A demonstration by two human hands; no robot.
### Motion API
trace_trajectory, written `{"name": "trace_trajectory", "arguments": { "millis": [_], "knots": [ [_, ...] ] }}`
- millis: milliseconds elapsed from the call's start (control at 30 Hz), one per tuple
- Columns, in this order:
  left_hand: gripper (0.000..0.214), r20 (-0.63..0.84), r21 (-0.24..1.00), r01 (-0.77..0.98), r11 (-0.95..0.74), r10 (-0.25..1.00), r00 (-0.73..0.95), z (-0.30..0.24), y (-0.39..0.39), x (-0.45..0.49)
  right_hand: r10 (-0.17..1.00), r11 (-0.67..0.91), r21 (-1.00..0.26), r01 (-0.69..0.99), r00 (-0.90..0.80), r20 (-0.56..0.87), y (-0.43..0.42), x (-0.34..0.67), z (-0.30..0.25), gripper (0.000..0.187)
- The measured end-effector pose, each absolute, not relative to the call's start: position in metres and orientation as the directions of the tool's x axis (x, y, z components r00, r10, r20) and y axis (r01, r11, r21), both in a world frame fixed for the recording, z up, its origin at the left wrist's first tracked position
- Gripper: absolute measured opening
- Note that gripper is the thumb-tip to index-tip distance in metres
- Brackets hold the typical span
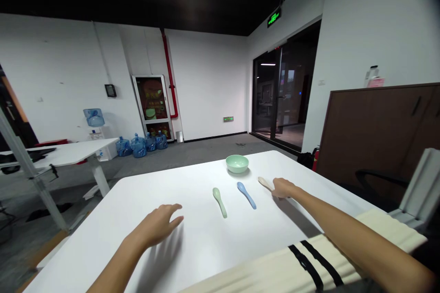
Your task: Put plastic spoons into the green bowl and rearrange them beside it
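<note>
A pale green bowl [237,163] stands near the far edge of the white table [261,224]. Three spoons lie in a row in front of it: a sage green spoon [219,202], a blue spoon [246,194] and a cream spoon [264,183]. My right hand [283,187] is closed over the cream spoon's handle end, and its bowl sticks out to the left. My left hand [156,225] hovers low over the table with fingers apart, holding nothing. The sage green spoon is the nearest thing to it, several hand-widths away.
A cream cloth with black stripes [309,261] lies along the table's near right edge. A dark brown cabinet [374,132] and a black chair [378,183] stand to the right. A metal frame post [27,165] rises at the left, before another white desk [62,153].
</note>
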State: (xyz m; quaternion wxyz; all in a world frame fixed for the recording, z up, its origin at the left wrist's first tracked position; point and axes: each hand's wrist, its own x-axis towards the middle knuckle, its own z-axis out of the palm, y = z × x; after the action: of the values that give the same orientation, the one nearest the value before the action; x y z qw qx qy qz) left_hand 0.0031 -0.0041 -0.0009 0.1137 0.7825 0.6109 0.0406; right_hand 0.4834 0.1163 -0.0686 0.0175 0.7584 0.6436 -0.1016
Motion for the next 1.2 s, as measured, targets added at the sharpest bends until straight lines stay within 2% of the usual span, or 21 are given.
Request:
{"name": "trace_trajectory", "arguments": {
  "millis": [67, 200, 400, 600, 1200],
  "knots": [
    [0.06, -0.071, 0.238, 0.945, -0.226, 0.966, 0.249, -0.001, -0.004, 0.002, 0.974, -0.165, -0.124, 0.978, 0.142, -0.177, 0.119, 0.483, -0.068, 0.03],
    [0.06, -0.071, 0.24, 0.944, -0.225, 0.966, 0.248, -0.003, -0.002, 0.001, 0.99, -0.128, -0.152, 0.98, 0.119, -0.071, 0.129, 0.48, -0.059, 0.027],
    [0.059, -0.068, 0.239, 0.942, -0.237, 0.963, 0.259, -0.002, -0.002, 0.002, 0.984, -0.136, -0.192, 0.972, 0.154, 0.087, 0.157, 0.455, -0.027, 0.03],
    [0.059, -0.079, 0.251, 0.941, -0.228, 0.964, 0.255, 0.002, -0.005, 0.005, 0.967, -0.134, -0.247, 0.96, 0.181, 0.181, 0.198, 0.419, -0.015, 0.032],
    [0.057, -0.102, 0.283, 0.94, -0.189, 0.969, 0.225, 0.007, -0.002, 0.004, 0.97, -0.172, -0.274, 0.946, 0.211, 0.118, 0.253, 0.389, -0.049, 0.039]
  ]
}}
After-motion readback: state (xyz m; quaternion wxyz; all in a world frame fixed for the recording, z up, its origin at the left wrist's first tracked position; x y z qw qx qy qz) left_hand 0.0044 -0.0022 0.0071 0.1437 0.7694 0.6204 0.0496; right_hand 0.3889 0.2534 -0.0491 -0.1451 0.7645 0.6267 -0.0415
